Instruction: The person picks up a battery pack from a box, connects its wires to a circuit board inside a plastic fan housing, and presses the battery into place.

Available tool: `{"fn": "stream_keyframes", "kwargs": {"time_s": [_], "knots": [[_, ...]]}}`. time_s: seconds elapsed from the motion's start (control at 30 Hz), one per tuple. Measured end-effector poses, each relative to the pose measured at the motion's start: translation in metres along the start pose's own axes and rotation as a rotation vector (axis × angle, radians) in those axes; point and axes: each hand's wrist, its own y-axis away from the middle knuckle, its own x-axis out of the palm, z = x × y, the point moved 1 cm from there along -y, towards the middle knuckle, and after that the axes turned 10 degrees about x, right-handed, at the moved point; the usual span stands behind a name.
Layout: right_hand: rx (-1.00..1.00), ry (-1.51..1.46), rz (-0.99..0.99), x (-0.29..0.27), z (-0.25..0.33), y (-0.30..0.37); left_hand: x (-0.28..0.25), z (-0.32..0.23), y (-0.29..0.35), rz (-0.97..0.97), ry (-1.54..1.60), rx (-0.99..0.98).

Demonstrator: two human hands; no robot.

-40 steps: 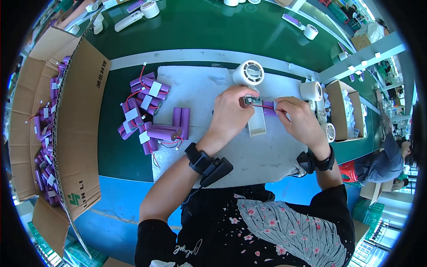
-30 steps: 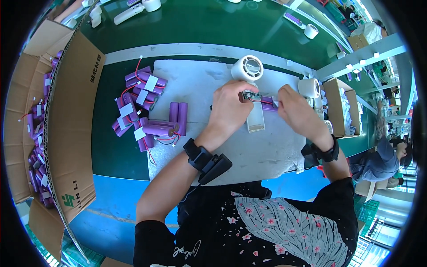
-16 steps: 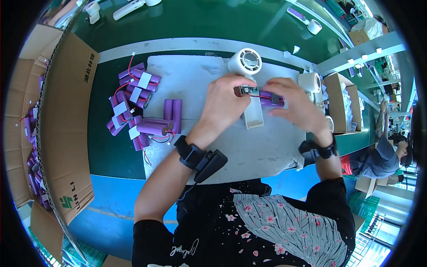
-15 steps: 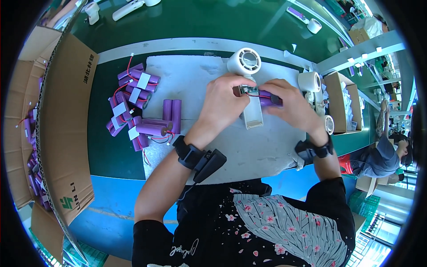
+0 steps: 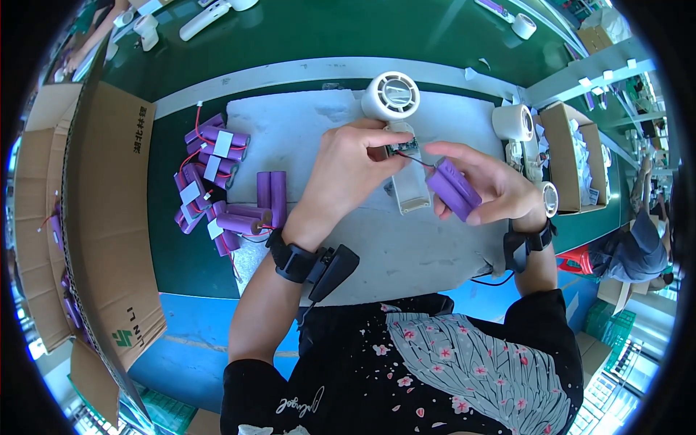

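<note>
A white handheld fan (image 5: pixel 412 190) lies with its round head (image 5: pixel 392 96) pointing away and its handle shell uncovered. My left hand (image 5: pixel 350 165) is closed on the upper handle, thumb and fingers at a small green circuit board (image 5: pixel 404 146). In my right hand (image 5: pixel 500 187) is a purple two-cell battery pack (image 5: pixel 454 188), tilted beside the handle. Thin wires run from the board to the pack. The handle's lower cavity shows bare white plastic.
Several purple battery packs (image 5: pixel 217 145) with white pads and red wires lie on the left. Beside them stands a large cardboard box (image 5: pixel 116 217) with more packs. Right of the grey work mat (image 5: pixel 348 254) are white fan parts (image 5: pixel 512 123) and a small carton (image 5: pixel 578 163) of white pieces. Another person (image 5: pixel 634 246) is at far right.
My right hand has drawn the battery pack out from the handle, turning and lowering it toward me on the right. My left hand stays on the fan at the board.
</note>
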Motion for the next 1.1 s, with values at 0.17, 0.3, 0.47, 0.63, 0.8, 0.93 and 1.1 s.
{"fn": "stream_keyframes", "kwargs": {"time_s": [0.17, 0.3, 0.47, 0.63, 0.8, 0.93, 1.1], "knots": [[0.007, -0.085, 0.011, -0.004, 0.000, 0.001, 0.005, -0.008, -0.002, -0.015, -0.122, 0.069], [0.172, -0.012, -0.085, -0.002, 0.005, 0.003, 0.006, -0.009, -0.001, -0.031, -0.156, 0.069], [-0.126, 0.457, -0.188, -0.006, -0.003, 0.000, 0.007, -0.010, -0.002, -0.046, -0.142, 0.089], [-0.228, 0.719, -0.298, 0.004, -0.007, -0.008, 0.003, -0.013, 0.000, -0.010, -0.160, 0.070], [-0.232, 0.861, -0.438, 0.017, -0.009, -0.016, -0.001, -0.011, -0.002, 0.020, -0.183, 0.111], [-0.277, 0.929, -0.475, 0.018, -0.013, -0.020, -0.003, -0.013, -0.002, 0.049, -0.172, 0.113], [-0.315, 0.997, -0.515, 0.026, -0.010, -0.018, -0.002, -0.014, -0.005, 0.054, -0.128, 0.096]]}}
